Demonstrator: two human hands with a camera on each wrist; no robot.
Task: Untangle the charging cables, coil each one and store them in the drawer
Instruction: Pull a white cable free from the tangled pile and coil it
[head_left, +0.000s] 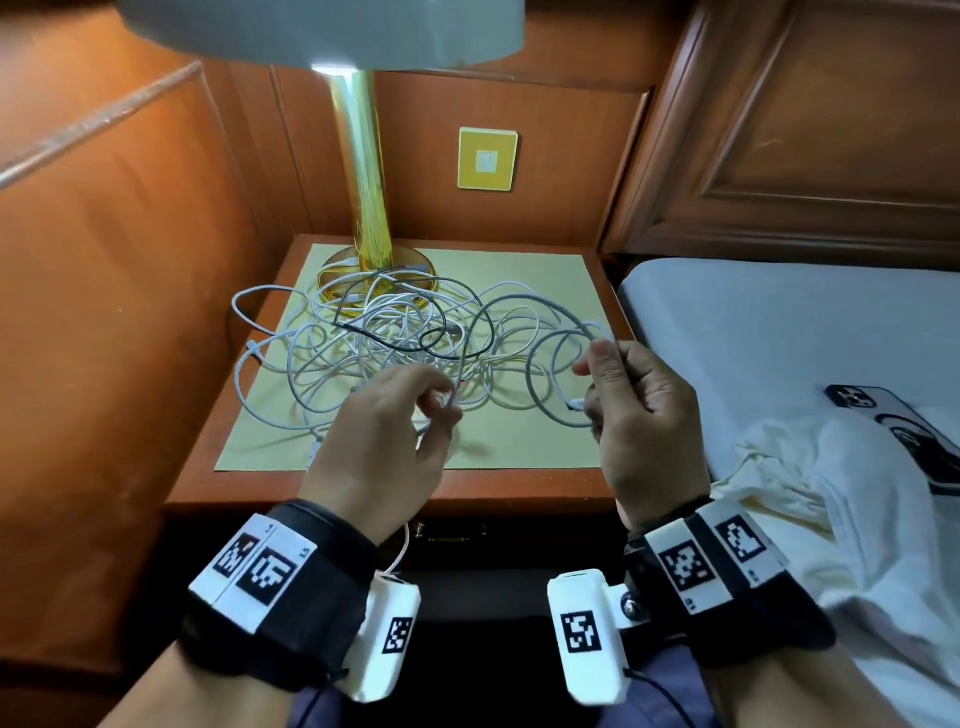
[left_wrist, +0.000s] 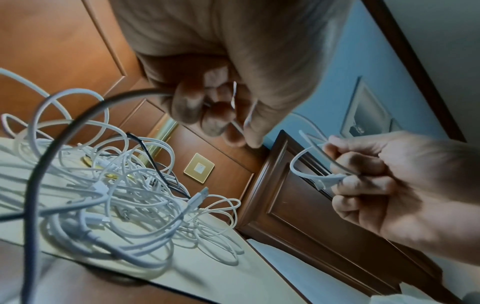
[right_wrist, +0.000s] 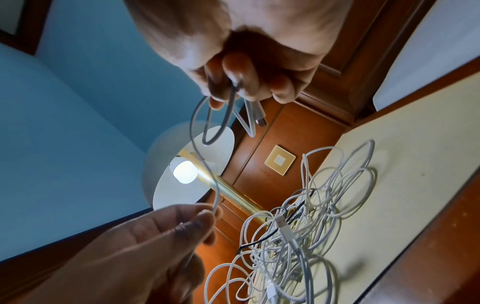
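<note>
A tangle of white cables (head_left: 395, 332) with one black cable (head_left: 337, 312) woven through it lies on the cream mat (head_left: 519, 441) of the nightstand. A grey cable (head_left: 531, 379) runs from the heap up to both hands. My right hand (head_left: 597, 384) grips a few small loops of this grey cable (right_wrist: 205, 131), and its connector end (right_wrist: 261, 121) hangs below the fingers. My left hand (head_left: 441, 410) pinches the same grey cable (left_wrist: 103, 101) between thumb and fingertips, just above the front of the heap. The drawer handle (head_left: 457, 532) shows dark under the tabletop.
A brass lamp (head_left: 363, 182) stands at the back left of the mat, with cables around its base. A yellow wall plate (head_left: 487, 160) is behind. To the right is a bed (head_left: 779, 322) with a phone (head_left: 883, 415) and a white cloth (head_left: 831, 493).
</note>
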